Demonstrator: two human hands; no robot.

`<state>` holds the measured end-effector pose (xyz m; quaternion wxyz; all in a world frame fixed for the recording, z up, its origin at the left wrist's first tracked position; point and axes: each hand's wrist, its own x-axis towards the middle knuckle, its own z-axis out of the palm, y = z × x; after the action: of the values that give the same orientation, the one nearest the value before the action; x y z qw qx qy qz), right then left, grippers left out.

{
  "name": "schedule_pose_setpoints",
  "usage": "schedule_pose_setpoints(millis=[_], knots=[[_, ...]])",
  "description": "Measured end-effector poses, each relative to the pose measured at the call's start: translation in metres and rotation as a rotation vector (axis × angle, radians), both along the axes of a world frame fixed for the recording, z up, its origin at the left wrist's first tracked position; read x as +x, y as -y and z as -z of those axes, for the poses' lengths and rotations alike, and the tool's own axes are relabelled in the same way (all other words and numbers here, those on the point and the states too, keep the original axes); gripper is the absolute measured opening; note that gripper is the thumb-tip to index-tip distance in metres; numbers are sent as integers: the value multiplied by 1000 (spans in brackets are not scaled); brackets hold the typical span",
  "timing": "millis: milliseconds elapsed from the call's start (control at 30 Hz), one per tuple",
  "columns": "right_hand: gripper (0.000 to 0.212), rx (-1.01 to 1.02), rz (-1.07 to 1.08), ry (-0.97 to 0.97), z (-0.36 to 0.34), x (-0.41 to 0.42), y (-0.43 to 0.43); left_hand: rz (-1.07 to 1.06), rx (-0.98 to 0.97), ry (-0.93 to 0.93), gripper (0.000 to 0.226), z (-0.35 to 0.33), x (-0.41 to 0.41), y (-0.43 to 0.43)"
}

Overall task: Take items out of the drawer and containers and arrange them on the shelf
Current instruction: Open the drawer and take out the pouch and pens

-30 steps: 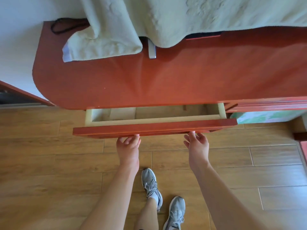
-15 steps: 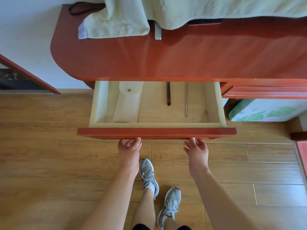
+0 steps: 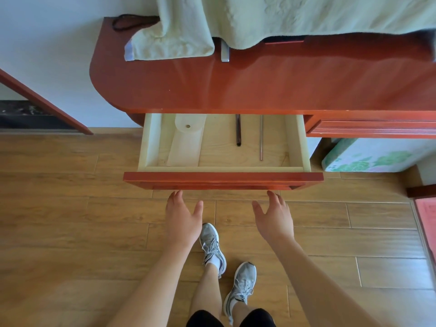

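Your hands have let go of the drawer (image 3: 223, 180), which now stands further out from under the red desk top (image 3: 236, 86) than half a second ago. Your left hand (image 3: 181, 215) and right hand (image 3: 273, 218) hover just near of its red front, palms down, fingers straight and spread, holding nothing. Whether the fingertips touch its lower edge cannot be told.

Three things lie flat on the drawer's wooden bottom, each with its long axis running near to far. At the left is a pale board (image 3: 186, 140), its rounded end with a small hole pointing far. Right of centre is a dark stick (image 3: 238, 129), and just right of it, apart from it, a thin metal rod (image 3: 261, 138) that reaches nearer to you. The far ends of both are hidden under the desk top.

A pale green towel (image 3: 169, 41) hangs onto the desk top at the far side. On the floor (image 3: 70, 208) to the right stands a box (image 3: 368, 159) with a green leafy print.
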<state>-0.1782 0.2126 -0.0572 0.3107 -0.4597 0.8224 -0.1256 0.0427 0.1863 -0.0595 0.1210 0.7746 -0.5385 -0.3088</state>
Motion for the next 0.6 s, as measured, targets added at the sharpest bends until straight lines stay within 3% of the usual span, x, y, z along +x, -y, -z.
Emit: schedule_pose_setpoints(millis=[233, 600], knots=[[56, -13, -320, -276, -37, -8, -16, 216, -47, 191, 61, -35, 6, -11], [53, -119, -396, -338, -121, -16, 7, 301, -214, 278, 53, -119, 7, 5]])
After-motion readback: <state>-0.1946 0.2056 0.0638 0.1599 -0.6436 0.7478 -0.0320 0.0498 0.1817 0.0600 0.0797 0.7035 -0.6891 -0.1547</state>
